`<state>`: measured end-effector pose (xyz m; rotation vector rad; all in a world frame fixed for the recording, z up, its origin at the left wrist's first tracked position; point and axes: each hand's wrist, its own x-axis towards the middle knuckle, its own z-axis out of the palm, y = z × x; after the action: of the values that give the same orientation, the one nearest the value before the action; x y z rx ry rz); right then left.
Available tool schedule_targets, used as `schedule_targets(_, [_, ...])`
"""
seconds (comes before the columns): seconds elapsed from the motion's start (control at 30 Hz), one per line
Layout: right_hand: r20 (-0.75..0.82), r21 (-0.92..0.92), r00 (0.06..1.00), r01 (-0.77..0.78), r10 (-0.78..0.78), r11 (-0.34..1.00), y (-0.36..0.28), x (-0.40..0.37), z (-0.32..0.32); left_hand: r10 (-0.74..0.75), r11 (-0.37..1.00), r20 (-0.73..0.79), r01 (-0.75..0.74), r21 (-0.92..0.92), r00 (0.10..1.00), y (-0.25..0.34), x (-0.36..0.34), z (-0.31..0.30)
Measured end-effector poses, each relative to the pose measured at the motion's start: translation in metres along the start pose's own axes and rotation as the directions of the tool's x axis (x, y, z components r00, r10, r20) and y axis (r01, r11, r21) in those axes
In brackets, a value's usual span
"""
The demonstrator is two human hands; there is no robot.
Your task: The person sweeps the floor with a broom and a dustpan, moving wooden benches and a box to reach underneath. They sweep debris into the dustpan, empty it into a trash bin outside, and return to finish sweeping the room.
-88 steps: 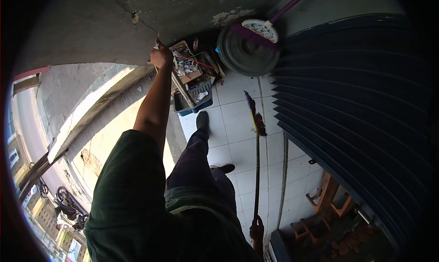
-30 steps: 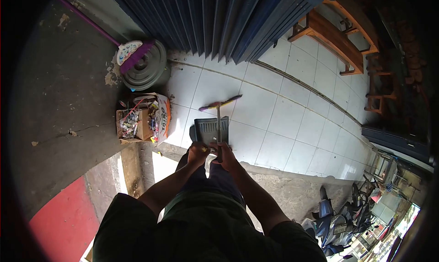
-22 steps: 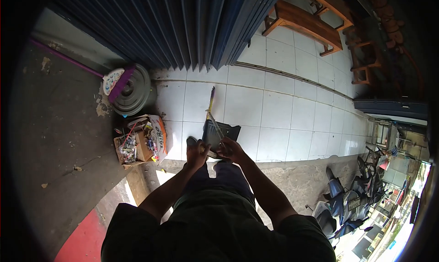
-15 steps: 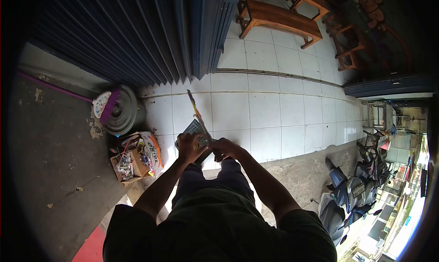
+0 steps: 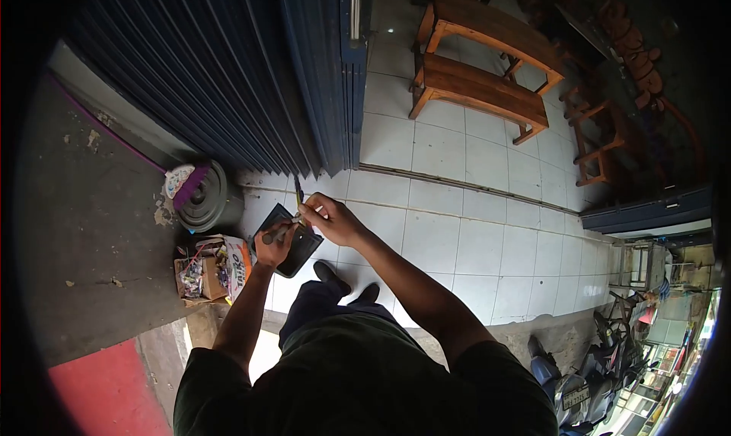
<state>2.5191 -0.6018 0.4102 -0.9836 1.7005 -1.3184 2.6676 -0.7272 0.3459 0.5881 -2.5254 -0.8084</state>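
Observation:
My left hand [image 5: 274, 245] is closed around a short greyish handle [image 5: 271, 236], whose end sticks out over the fingers. Just up and to the right, my right hand [image 5: 331, 217] pinches a thin stick-like tool with dark and yellow parts [image 5: 298, 188], its dark tip pointing away from me. Both hands are close together, and the tool's lower end is hidden by the fingers. Behind and below the hands shows a dark shallow tray [image 5: 307, 247], partly covered by my left hand.
A folding blue metal shutter [image 5: 228, 78] stands ahead on the left. Beside it are a lidded grey bin [image 5: 213, 200], a purple broom [image 5: 186, 188] and a box of odds and ends [image 5: 202, 276]. Wooden benches [image 5: 487, 93] stand ahead right; motorbikes [image 5: 579, 390] are parked at right.
My hands have moved a little left and farther from my body. The right hand has risen onto the stick-like tool, which now points straighter ahead. The dark tray shows more fully. The view has tilted.

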Motion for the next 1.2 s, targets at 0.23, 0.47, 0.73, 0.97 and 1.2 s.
schedule_targets(0.23, [-0.242, -0.335, 0.798, 0.465, -0.551, 0.82, -0.066, 0.056, -0.096, -0.079, 0.997, -0.172, 0.082, 0.013, 0.982, -0.001, 0.04, -0.016])
schedule_targets(0.47, [-0.081, -0.625, 0.486, 0.655, -0.87, 0.424, -0.108, 0.105, -0.191, -0.28, 0.96, -0.223, 0.272, -0.068, 0.934, 0.006, 0.083, -0.013])
schedule_targets(0.73, [0.041, -0.625, 0.099, 0.779, -0.994, 0.052, -0.144, 0.223, -0.297, -0.509, 0.85, -0.387, 0.518, -0.09, 0.768, 0.042, 0.103, 0.024])
schedule_targets(0.97, [0.103, -0.418, -0.043, 0.905, -0.994, -0.082, -0.138, 0.305, -0.294, -0.743, 0.603, -0.495, 0.771, -0.205, 0.45, 0.114, 0.125, 0.064])
schedule_targets(1.2, [0.073, -0.412, -0.121, 0.901, -0.99, -0.14, -0.14, 0.319, -0.282, -0.815, 0.46, -0.517, 0.836, -0.3, 0.262, 0.127, 0.116, 0.085])
